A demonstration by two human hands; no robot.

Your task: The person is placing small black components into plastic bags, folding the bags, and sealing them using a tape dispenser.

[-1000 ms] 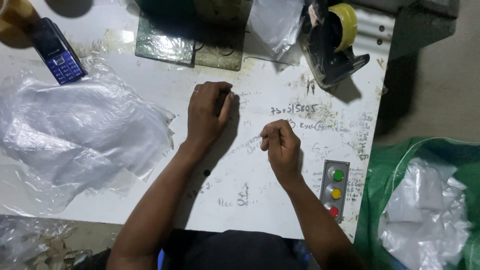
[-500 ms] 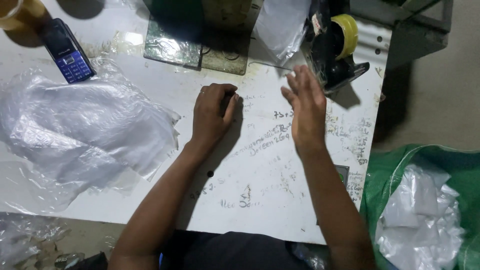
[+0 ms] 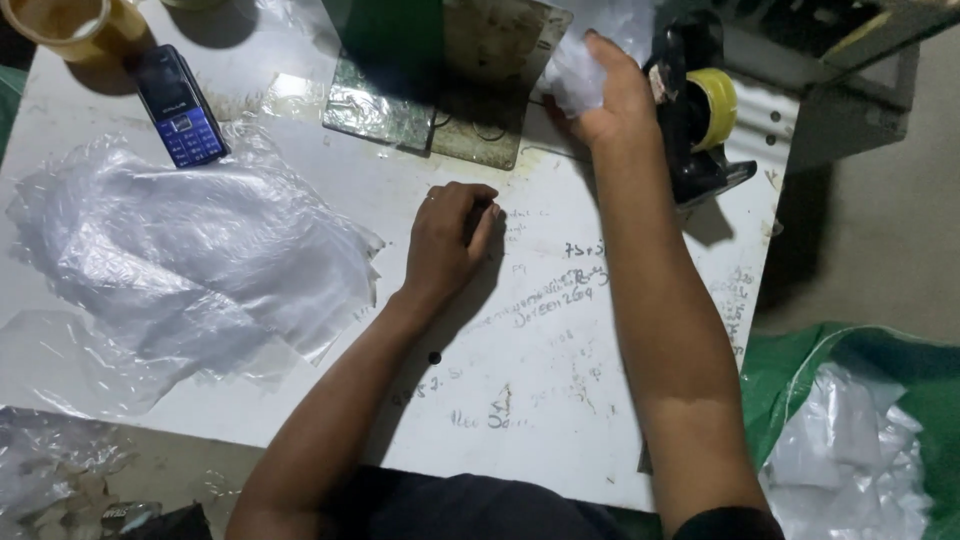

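right hand [image 3: 610,95] fingers curled, gripping clear plastic bag [image 3: 580,70] nr tape dispenser [image 3: 700,120]; left hand [image 3: 450,240] loosely fisted on table [image 3: 560,380], holding nothing visible.

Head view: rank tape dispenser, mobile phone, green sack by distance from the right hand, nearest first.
1. Tape dispenser: just right of the right hand, which grips a clear plastic bag.
2. Mobile phone: far left on the table.
3. Green sack: lower right, off the table.
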